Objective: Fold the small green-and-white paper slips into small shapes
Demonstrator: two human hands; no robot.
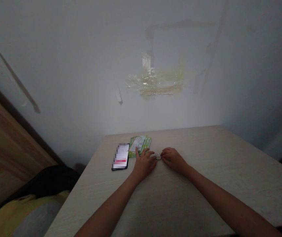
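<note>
Between my hands, low over the table, is a small whitish piece with green and dark marks (pixel 158 156); its kind is too small to make out. My left hand (pixel 144 163) pinches its left side, with some of the other fingers raised and spread. On its right side, the bent fingertips of my right hand (pixel 173 160) are closed on it. Just beyond my left hand lies a loose pile of green and white packets (pixel 139 144), partly covered by the fingers. A phone (pixel 121 157) with a lit, blurred screen lies beside the pile on the left.
The pale wood-grain table (pixel 205 154) meets a grey-white wall (pixel 86 82) at the back. Yellowed clear tape (pixel 158 85) sticks to the wall. Down at the left are yellow and grey cloth (pixel 32 214), a black item (pixel 54 181) and a wooden panel (pixel 0 144).
</note>
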